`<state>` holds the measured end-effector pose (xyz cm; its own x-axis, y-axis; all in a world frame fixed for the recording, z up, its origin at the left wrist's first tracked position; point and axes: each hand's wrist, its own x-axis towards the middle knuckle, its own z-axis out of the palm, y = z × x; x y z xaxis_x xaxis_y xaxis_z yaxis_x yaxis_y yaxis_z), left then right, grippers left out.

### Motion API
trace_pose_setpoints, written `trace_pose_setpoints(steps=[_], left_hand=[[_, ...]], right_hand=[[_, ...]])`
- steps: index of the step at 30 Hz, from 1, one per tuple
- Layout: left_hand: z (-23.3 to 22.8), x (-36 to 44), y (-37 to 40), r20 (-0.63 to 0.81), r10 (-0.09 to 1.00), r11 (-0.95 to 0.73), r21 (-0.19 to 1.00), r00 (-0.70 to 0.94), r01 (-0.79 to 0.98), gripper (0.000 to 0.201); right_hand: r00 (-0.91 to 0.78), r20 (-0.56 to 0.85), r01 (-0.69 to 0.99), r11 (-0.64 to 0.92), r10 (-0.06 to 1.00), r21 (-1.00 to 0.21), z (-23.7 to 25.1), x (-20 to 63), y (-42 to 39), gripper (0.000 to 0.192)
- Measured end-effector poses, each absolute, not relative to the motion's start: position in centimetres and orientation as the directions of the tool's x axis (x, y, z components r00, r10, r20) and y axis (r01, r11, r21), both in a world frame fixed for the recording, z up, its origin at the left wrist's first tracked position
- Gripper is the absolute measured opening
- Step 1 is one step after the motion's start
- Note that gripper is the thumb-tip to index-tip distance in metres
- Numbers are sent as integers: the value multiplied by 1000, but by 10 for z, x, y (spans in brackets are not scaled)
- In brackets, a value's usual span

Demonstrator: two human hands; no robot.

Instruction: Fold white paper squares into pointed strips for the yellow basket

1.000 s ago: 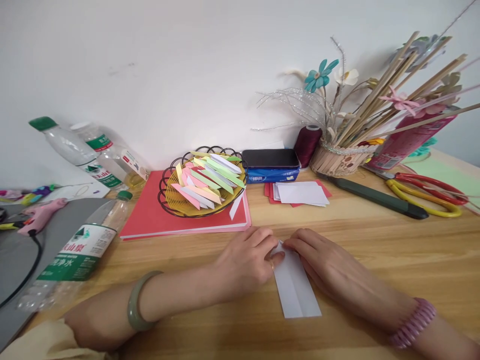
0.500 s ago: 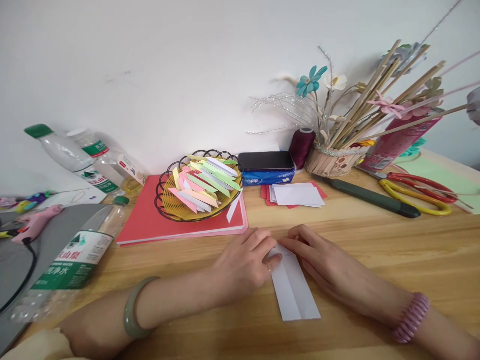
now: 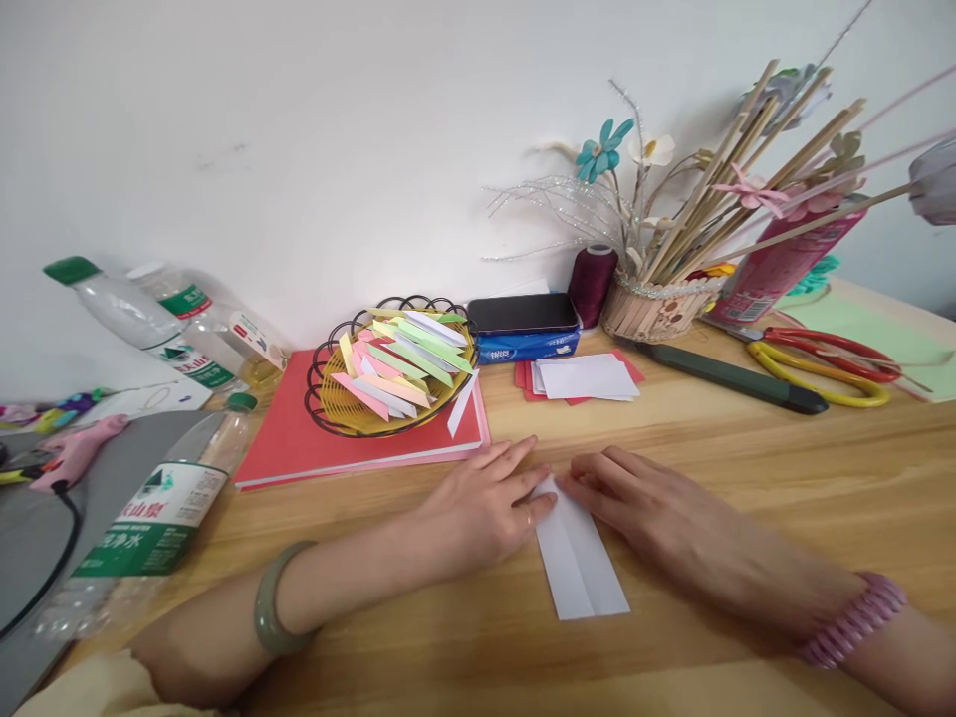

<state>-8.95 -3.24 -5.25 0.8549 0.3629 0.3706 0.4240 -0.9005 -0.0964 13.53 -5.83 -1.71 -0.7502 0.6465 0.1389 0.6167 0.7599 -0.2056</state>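
A white paper strip (image 3: 583, 563) with a lengthwise crease lies on the wooden table, its near end free. At its far left edge is my left hand (image 3: 497, 498), with fingers spread and the thumb and a fingertip resting on the paper. My right hand (image 3: 634, 498) has its fingers bunched together, with fingertips at the strip's far right edge; the fingertips' undersides are hidden. Beyond the hands, a stack of white and red paper pieces (image 3: 587, 378) lies on the table.
Folded coloured paper pieces fill a yellow basket (image 3: 358, 426) on red sheets (image 3: 276, 438). A phone (image 3: 523, 313) rests on a blue pack. Thread (image 3: 593, 289), a flower pot (image 3: 649, 311), a dark green cutter (image 3: 724, 376) and scissors (image 3: 822, 368) stand or lie right; bottles (image 3: 164, 508) left.
My left hand's fingers have spread and straightened at the strip's far end. My right hand stays beside the strip's far right edge. The whole view has shifted slightly.
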Motion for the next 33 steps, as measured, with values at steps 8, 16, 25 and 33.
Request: trace_pose_setpoints(steps=[8, 16, 25, 33], left_hand=[[-50, -89, -33, 388, 351, -902, -103, 852, 419, 18], [-42, -90, -27, 430, 340, -926, 1, 836, 376, 24], [-38, -84, -48, 568, 244, -936, -75, 786, 345, 17], [-47, -84, -46, 523, 279, -922, -88, 805, 377, 23]], right_hand=[[-755, 229, 602, 788, 615, -130, -13, 154, -67, 28], [-748, 222, 590, 780, 625, -208, -8, 146, -86, 21], [-753, 336, 601, 799, 567, -3, -24, 134, -82, 32], [-741, 285, 618, 784, 608, -64, -26, 132, -75, 20]])
